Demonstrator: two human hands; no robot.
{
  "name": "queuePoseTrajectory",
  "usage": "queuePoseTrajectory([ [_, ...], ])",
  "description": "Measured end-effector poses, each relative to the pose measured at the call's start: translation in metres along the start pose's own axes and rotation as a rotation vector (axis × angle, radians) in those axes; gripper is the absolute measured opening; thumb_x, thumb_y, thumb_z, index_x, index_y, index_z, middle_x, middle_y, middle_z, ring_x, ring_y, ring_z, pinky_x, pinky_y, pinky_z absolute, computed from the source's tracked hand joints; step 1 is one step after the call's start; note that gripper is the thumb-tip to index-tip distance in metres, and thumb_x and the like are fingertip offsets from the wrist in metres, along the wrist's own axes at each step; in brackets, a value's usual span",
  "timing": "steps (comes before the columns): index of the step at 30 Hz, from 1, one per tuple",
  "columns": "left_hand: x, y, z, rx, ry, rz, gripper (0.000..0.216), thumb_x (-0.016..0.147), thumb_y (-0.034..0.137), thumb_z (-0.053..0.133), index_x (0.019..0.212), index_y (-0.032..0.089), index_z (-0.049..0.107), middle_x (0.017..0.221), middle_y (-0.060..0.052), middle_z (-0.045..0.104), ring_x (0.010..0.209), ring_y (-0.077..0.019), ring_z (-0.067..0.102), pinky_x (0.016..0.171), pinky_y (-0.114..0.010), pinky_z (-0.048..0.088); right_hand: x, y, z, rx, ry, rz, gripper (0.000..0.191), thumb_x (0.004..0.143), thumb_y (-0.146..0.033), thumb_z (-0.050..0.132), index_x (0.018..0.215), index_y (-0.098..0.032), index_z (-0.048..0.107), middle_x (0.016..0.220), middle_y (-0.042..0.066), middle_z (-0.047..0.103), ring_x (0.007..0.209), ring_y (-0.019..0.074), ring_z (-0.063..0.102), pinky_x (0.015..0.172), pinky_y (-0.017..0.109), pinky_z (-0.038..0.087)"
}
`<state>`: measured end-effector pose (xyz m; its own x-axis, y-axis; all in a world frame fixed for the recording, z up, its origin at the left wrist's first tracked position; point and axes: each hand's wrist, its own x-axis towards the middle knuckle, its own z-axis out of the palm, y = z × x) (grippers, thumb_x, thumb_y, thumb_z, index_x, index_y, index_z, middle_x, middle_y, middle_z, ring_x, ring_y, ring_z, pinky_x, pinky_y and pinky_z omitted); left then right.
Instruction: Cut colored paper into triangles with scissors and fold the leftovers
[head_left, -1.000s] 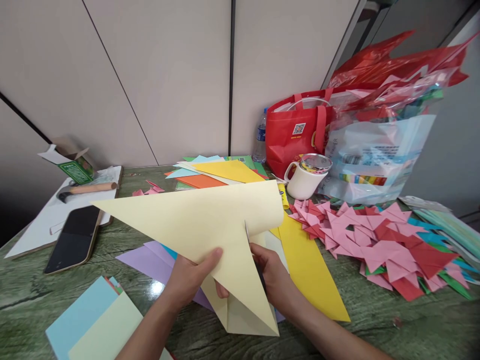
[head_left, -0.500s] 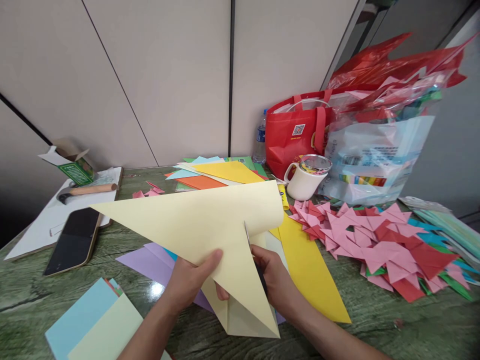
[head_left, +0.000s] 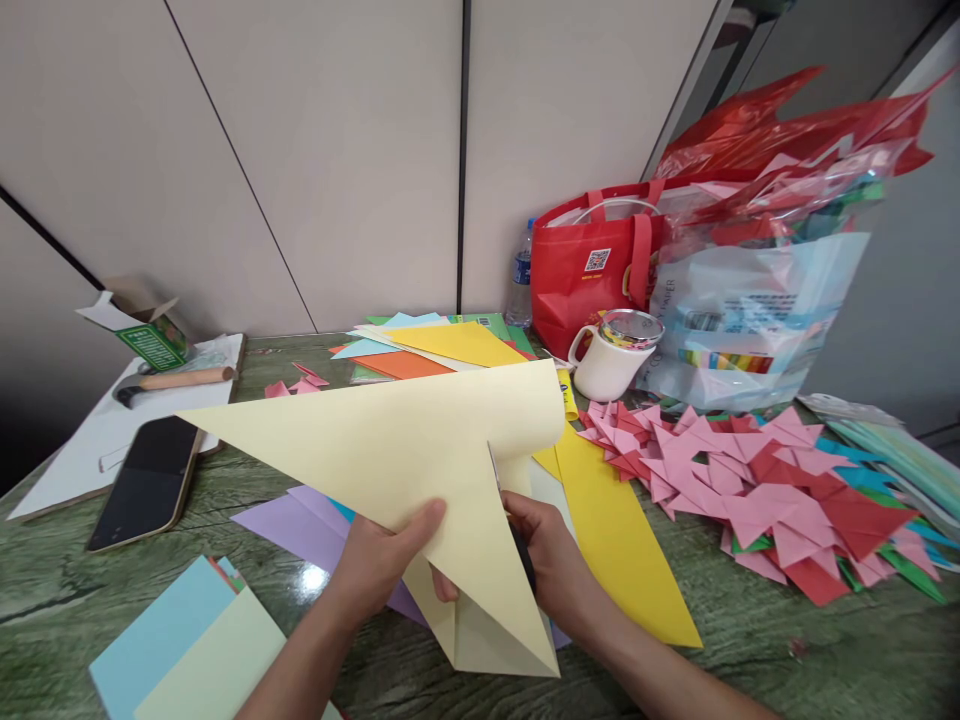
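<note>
A large pale yellow sheet of paper, folded and partly cut, is held up over the table. My left hand pinches its lower edge, thumb on top and fingers beneath. My right hand is closed around the dark handles of a pair of scissors; their blade stands in the cut, and most of the tool is hidden by paper and fingers. The strip right of the cut curls upward. Beneath the sheet lie purple paper and bright yellow paper.
Cut pink and red paper pieces are heaped at the right. Behind them stand a white mug, a red bag and a plastic bag. A phone, a hammer and stacked paper lie at the left.
The pale yellow sheet has shifted very slightly left. Both hands keep nearly the same place and hold.
</note>
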<state>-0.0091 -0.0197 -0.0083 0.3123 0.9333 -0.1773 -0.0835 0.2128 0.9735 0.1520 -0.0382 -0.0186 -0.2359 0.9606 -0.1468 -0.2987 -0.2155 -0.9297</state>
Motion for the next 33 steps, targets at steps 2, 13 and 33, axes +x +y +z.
queuePoseTrajectory([
  [2, 0.001, -0.001, -0.002, -0.023, 0.057, 0.011, 0.027, 0.072, 0.042, 0.067, 0.064, 0.016, 0.068, 0.047, -0.004, 0.065, 0.038, -0.0181, 0.058, 0.044, -0.031, 0.053, 0.000, 0.000, 0.000, 0.006, -0.002, -0.003, 0.031, 0.063, -0.039, 0.074, 0.082, -0.016, 0.069, 0.060, 0.001, 0.068, 0.054, 0.0174, 0.061, 0.049, 0.026, 0.047],
  [13, 0.011, 0.019, -0.005, -0.188, 0.389, 0.171, 0.074, 0.053, 0.043, 0.081, 0.119, 0.019, 0.059, 0.108, -0.011, 0.070, 0.102, -0.0322, 0.063, 0.083, -0.040, 0.054, 0.003, 0.007, -0.003, -0.052, 0.036, -0.064, 0.029, 0.062, -0.034, 0.077, 0.085, -0.018, 0.070, 0.081, 0.002, 0.074, 0.073, 0.0213, 0.067, 0.060, 0.029, 0.052],
  [33, 0.010, -0.005, -0.016, -0.010, 0.340, 0.131, 0.052, 0.063, 0.043, 0.076, 0.105, 0.015, 0.065, 0.119, -0.012, 0.065, 0.111, -0.0308, 0.057, 0.090, -0.039, 0.050, 0.003, -0.007, 0.000, -0.003, 0.058, -0.124, 0.033, 0.061, -0.025, 0.078, 0.090, -0.021, 0.064, 0.095, 0.006, 0.072, 0.085, 0.0231, 0.066, 0.075, 0.033, 0.053],
])
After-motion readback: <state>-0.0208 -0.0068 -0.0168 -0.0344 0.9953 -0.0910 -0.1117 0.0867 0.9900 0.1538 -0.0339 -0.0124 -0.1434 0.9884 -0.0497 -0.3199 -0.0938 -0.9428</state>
